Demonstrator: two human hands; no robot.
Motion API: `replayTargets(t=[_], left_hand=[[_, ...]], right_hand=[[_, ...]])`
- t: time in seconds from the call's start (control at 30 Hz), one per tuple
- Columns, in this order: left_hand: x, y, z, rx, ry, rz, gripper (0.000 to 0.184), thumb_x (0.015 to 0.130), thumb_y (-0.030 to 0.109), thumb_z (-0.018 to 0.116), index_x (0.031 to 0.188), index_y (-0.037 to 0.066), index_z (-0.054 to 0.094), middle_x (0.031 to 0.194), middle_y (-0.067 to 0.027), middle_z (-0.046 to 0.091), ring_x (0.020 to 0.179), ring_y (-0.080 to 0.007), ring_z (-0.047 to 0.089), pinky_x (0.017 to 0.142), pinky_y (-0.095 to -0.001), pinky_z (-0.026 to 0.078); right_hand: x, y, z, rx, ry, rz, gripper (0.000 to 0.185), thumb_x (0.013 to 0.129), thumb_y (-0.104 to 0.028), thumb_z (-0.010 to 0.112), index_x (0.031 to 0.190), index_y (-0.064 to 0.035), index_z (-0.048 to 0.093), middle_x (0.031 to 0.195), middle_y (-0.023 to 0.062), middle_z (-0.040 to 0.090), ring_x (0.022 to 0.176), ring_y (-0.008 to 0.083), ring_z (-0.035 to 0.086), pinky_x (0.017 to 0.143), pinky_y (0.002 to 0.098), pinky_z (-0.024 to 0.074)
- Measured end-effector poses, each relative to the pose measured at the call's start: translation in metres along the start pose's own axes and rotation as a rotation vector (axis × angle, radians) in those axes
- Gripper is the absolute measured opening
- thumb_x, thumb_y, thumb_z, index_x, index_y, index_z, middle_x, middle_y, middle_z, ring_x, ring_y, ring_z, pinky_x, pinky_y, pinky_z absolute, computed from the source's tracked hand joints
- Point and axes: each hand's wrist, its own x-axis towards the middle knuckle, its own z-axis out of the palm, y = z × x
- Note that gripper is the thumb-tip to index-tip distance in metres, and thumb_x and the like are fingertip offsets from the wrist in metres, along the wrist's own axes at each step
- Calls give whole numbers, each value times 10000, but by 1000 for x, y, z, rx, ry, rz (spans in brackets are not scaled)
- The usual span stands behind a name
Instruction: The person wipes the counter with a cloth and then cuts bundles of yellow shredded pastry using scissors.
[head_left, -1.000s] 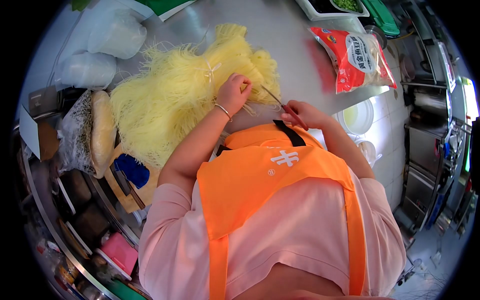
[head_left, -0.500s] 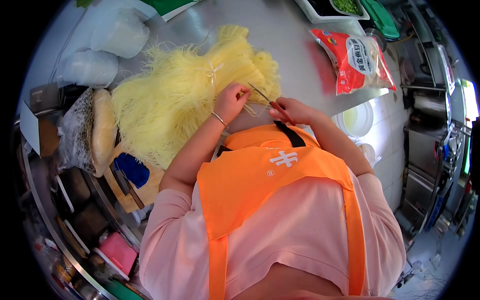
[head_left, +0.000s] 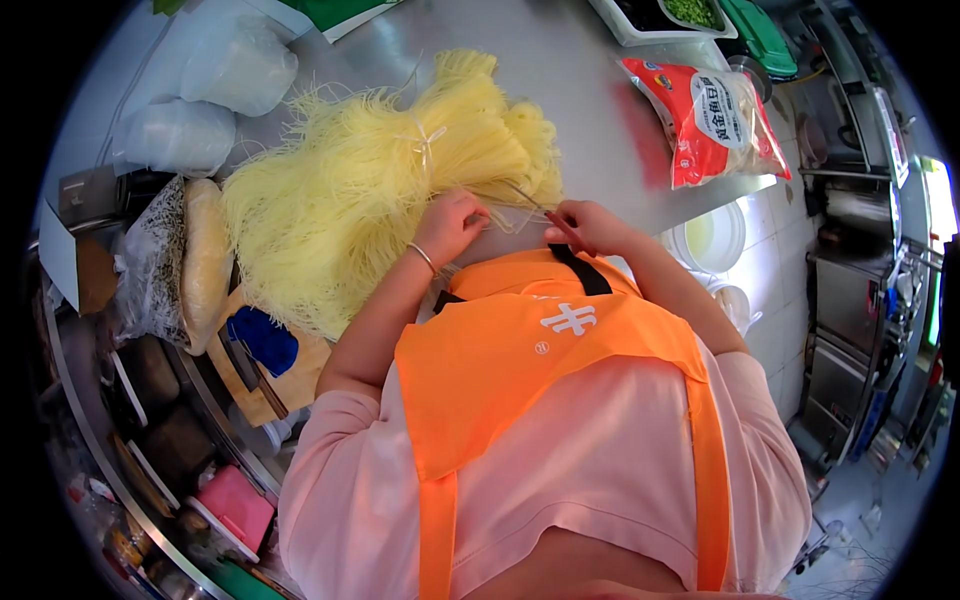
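The left hand [head_left: 452, 226] is resting just beside the lower edge of a big bundle of pale yellow noodles [head_left: 370, 170], its fingers curled in and its thumb and forefinger almost meeting at the tips. Loose strands are lying right by those tips, though one cannot tell whether any is being pinched between them. The right hand [head_left: 594, 230] is gripping a pair of scissors [head_left: 567, 230], its fingers wrapping around the red handle. The narrow blades are pointing away from the body and reaching the noodles' lower edge; how far apart they are standing is too small to tell.

The noodles are lying on the metal surface [head_left: 590, 120], in front of the person, with a thin tie [head_left: 426, 146] circling them. A red and white bag [head_left: 712, 122] is lying to their right, and cloudy plastic tubs [head_left: 235, 68] are sitting to their left.
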Motion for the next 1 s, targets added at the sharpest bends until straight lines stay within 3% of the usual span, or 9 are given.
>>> replayTargets(t=[0.07,0.17,0.27,0.37,0.53,0.77,1.0], left_hand=[[-3,0,-1,52,-69,30,129,778,142,698,865,61,648,817,-77,592,689,-216,591,630,-326,481],[4,17,-12,57,-159,-4,174,804,176,689,927,60,649,856,-55,591,681,-184,589,612,-313,479],[29,18,-8,88,-119,-127,197,812,213,674,948,73,643,934,-76,590,704,-210,604,629,-320,493],[53,10,5,230,63,37,209,815,201,664,981,85,616,1015,-95,565,765,-256,611,662,-354,504],[72,17,17,429,124,-126,359,798,221,673,1096,89,522,1120,-107,495,929,-309,594,770,-412,508],[74,18,18,496,64,-80,381,769,226,695,1078,86,522,1094,-116,490,938,-297,591,756,-399,518],[80,20,20,546,61,-60,383,770,235,695,1079,88,525,1083,-111,502,948,-296,588,774,-395,512]], right_hand=[[-1,7,-4,65,30,19,450,830,-462,689,840,-34,553,600,47,530,487,131,506,436,286,386],[4,29,-4,189,178,3,448,828,-473,686,849,-45,557,603,30,521,491,119,489,427,276,364],[3,37,-6,346,212,3,435,836,-476,677,854,-58,558,612,8,514,502,105,482,422,271,349],[-4,35,-7,396,181,61,422,844,-477,668,855,-69,559,618,-7,506,515,95,487,425,264,347],[-8,30,-3,397,209,65,428,855,-478,654,837,-62,556,623,-6,512,511,89,488,429,255,351],[-10,29,-4,385,199,31,436,855,-469,658,848,-46,551,625,5,521,516,99,505,450,255,390],[10,44,-1,423,0,-34,574,832,-598,601,871,-32,517,682,12,489,594,107,531,525,243,434]])
